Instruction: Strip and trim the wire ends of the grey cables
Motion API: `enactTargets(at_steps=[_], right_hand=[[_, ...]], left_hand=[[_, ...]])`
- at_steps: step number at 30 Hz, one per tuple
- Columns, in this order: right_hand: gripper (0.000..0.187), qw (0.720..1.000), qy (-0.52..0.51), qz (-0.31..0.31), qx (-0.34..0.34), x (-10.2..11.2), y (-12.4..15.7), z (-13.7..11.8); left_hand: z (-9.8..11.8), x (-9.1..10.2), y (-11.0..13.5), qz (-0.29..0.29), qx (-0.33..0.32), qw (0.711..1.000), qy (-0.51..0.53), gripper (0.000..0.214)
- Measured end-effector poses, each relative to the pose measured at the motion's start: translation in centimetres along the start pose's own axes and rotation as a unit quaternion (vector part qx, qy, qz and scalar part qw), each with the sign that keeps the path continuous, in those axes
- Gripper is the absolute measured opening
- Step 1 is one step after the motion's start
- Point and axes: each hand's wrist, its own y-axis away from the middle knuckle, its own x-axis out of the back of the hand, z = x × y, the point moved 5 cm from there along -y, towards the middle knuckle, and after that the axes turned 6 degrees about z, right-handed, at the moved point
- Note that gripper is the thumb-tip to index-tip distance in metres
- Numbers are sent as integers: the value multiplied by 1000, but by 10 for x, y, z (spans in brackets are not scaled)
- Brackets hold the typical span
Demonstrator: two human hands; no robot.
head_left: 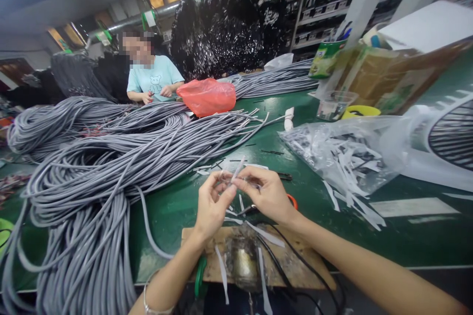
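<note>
Between the fingertips of both hands is a thin whitish strip [238,168], its upper end sticking up; its lower part is hidden by the fingers. My left hand [212,203] is closed in a pinch on it. From the other side, my right hand [269,193] pinches it too. Under my right hand lie scissors with an orange handle [294,202], partly covered by it. Loose white strips [266,234] lie around a wooden board [308,268] below my hands. On that board stands a small, stained metal cylinder [244,265] with black cords beside it.
Bundles of grey cable [111,167] cover the left side of the green table [417,241]. A red plastic bag [209,97] lies farther back, near a co-worker [157,76]. To the right are a transparent bag of strips [343,150] and a white fan [439,142].
</note>
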Motion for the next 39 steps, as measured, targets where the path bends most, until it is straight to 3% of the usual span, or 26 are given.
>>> enactTargets(at_steps=[7,15,24,28,31,33,36,39], right_hand=[[21,999,24,4,26,-1,4,-2],[22,998,58,16,13,2,-1,2],[22,995,103,15,8,4,-8,14],[23,986,135,98,-5,26,-18,19],[20,963,137,227,50,43,-12,6],[14,948,134,251,144,40,-1,-12],[5,935,147,158,280,15,18,-30],[11,933,179,88,300,-5,25,-25]], left_hand=[[-2,-2,0,5,62,996,58,44],[0,4,1,57,59,996,47,44],[-1,9,1,65,40,997,23,46],[4,18,2,99,-19,995,10,44],[10,24,2,136,-88,986,-48,39],[13,24,1,142,-122,977,-105,34],[15,22,0,140,-138,968,-158,31],[12,22,0,149,-122,967,-169,33]])
